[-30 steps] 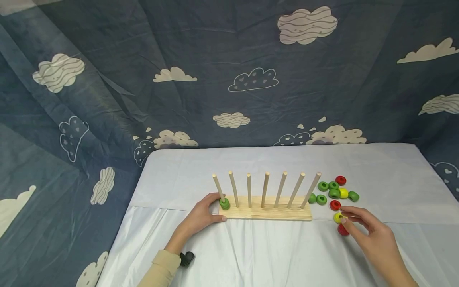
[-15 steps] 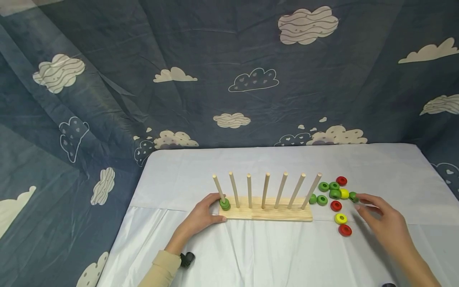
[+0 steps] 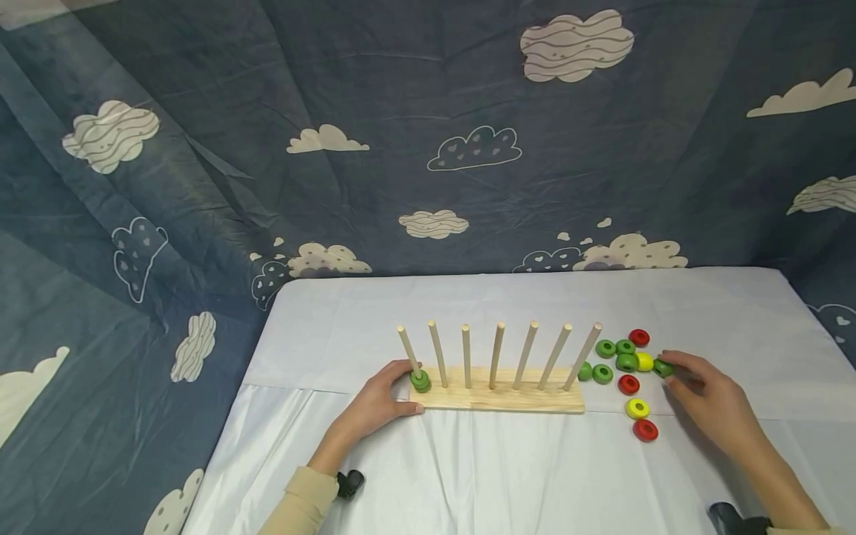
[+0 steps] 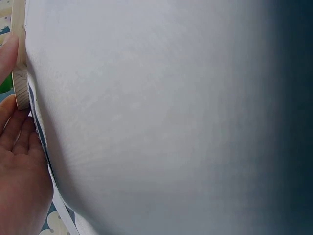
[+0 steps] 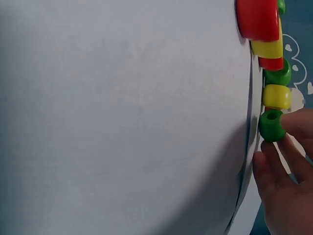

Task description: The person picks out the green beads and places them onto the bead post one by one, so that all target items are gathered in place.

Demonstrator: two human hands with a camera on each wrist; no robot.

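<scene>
A wooden peg board [image 3: 508, 401] with several upright pegs lies on the white-covered table. Its left end is held by my left hand [image 3: 374, 401], thumb at the front edge and fingers behind; the left wrist view shows the board's end [image 4: 21, 88] between them. Green beads [image 3: 420, 382] are stacked on the leftmost peg. My right hand [image 3: 718, 405] pinches a green bead [image 3: 662, 368] between thumb and fingers at the right of the loose beads. In the right wrist view, the hole of this green bead [image 5: 271, 128] faces up, beside a yellow bead [image 5: 277, 97].
Right of the board lie loose beads: several green ones [image 3: 602, 374], red ones [image 3: 645, 430] and yellow ones [image 3: 637, 408]. A dark cloth with cloud prints [image 3: 374, 193] hangs behind the table. Small black devices [image 3: 350, 484] sit at the wrists.
My right hand has moved from the yellow bead at the front to the green bead farther back and right, and now pinches it. My left hand has stayed on the board.
</scene>
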